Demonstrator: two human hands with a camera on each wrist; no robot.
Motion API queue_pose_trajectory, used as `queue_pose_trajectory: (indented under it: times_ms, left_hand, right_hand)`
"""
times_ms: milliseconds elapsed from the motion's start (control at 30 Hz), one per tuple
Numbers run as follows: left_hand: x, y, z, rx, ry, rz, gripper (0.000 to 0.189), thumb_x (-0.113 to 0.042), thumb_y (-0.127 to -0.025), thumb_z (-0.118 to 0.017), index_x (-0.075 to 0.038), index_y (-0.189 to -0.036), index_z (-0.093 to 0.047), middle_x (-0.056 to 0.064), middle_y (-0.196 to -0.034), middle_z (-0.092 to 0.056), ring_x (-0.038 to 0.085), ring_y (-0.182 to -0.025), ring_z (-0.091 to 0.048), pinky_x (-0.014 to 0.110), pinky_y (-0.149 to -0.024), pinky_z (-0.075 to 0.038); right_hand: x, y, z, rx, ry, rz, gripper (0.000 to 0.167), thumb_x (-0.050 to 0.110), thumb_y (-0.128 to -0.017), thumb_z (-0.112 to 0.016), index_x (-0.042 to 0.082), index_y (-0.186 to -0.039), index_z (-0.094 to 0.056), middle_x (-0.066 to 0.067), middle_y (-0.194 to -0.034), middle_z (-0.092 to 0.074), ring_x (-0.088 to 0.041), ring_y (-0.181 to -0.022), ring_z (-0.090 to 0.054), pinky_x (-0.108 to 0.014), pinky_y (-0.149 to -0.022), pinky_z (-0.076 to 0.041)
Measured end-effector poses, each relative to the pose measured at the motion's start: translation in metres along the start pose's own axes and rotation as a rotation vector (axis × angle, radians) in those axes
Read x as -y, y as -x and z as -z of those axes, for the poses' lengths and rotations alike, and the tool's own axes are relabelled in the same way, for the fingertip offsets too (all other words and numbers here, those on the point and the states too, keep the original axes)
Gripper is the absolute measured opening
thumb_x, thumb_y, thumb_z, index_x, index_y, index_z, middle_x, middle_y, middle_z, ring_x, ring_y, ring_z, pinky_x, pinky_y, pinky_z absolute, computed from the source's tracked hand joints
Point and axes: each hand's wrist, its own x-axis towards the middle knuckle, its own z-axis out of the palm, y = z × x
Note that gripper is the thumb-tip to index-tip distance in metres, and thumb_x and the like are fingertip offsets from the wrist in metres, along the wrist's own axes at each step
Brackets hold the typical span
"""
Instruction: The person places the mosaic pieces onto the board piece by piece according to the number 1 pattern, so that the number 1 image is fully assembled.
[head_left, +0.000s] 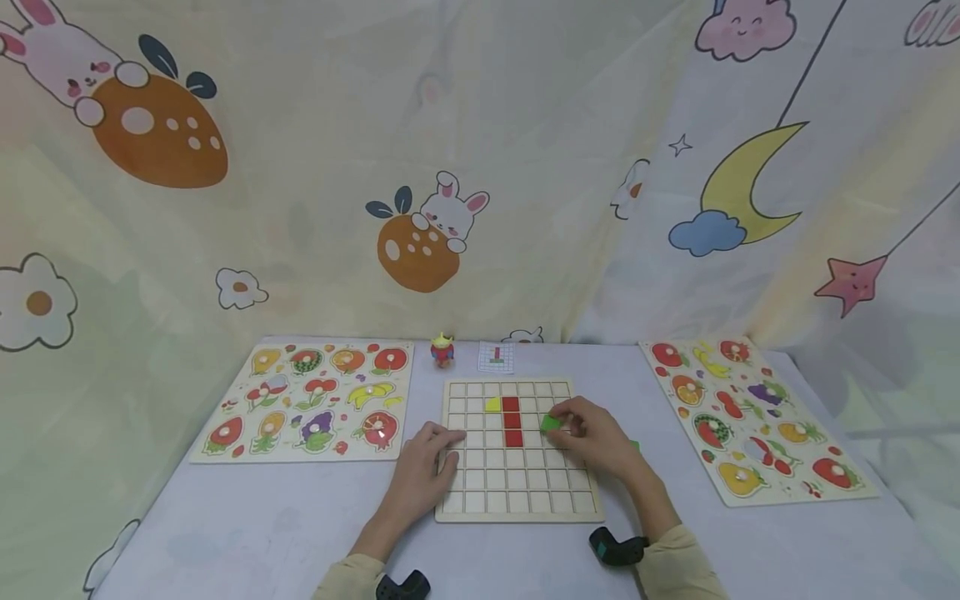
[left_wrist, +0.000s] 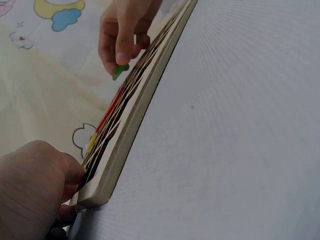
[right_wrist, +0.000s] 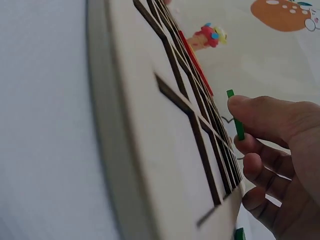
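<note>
A wooden grid board (head_left: 517, 512) lies on the table, with two red pieces (head_left: 513, 437) and a yellow piece (head_left: 492, 405) set in its cells. My left hand (head_left: 423, 467) holds the board's left edge, fingertips over the rim; in the left wrist view other fingers curl by the board's corner. Above the right part of the grid, my right hand (head_left: 596, 437) pinches a small flat green piece (right_wrist: 236, 115) between thumb and index finger. The right wrist view shows that piece tilted on edge, raised off the grid.
Another green piece (head_left: 635, 445) lies right of the board, partly behind my right wrist. Fruit puzzle boards (head_left: 300, 454) (head_left: 795, 497) flank it. Behind stand a small toy figure (head_left: 442, 350) and a printed grid card (head_left: 497, 357). A patterned cloth (head_left: 315, 250) hangs at the table's back.
</note>
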Motion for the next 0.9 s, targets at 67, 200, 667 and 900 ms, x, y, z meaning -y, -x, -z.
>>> queue_pose_trajectory:
  times_ms: [67,200,667,900]
  left_hand:
    - [0.0,-0.001,0.0,0.0,0.0,0.001,0.028,-0.014,-0.086,-0.064,-0.02,-0.114,-0.068,-0.007,-0.092,-0.055,0.004,-0.066,-0.037,0.018,-0.059,-0.031]
    - [-0.001,-0.001,0.0,0.0,-0.009,0.005,0.028,-0.015,-0.086,-0.065,-0.02,-0.114,-0.068,-0.008,-0.092,-0.054,0.004,-0.066,-0.037,0.018,-0.059,-0.031]
    - [0.001,0.0,-0.001,0.004,-0.015,0.007,0.029,-0.014,-0.086,-0.065,-0.02,-0.114,-0.068,-0.008,-0.091,-0.054,0.003,-0.066,-0.037,0.018,-0.059,-0.032]
    - [0.0,0.0,0.0,0.003,-0.01,0.001,0.029,-0.014,-0.086,-0.065,-0.02,-0.114,-0.068,-0.008,-0.091,-0.054,0.004,-0.067,-0.037,0.018,-0.059,-0.032]
  right_hand:
    - [0.002,0.0,-0.002,-0.003,-0.001,0.005,0.029,0.024,-0.081,-0.073,0.019,-0.108,-0.063,0.004,-0.084,-0.056,-0.012,-0.072,-0.048,-0.022,-0.06,-0.04]
    - [0.005,-0.001,-0.006,0.004,0.0,0.016,0.029,0.026,-0.081,-0.073,0.02,-0.108,-0.064,0.005,-0.083,-0.055,-0.012,-0.071,-0.047,-0.022,-0.06,-0.04]
    - [0.016,0.0,-0.018,0.046,0.019,0.109,0.028,0.03,-0.081,-0.073,0.023,-0.108,-0.066,0.008,-0.091,-0.058,-0.008,-0.068,-0.046,-0.021,-0.058,-0.039]
    - [0.026,0.001,-0.024,0.087,0.023,0.137,0.027,0.03,-0.082,-0.072,0.026,-0.107,-0.066,0.011,-0.091,-0.058,-0.008,-0.069,-0.047,-0.021,-0.059,-0.04]
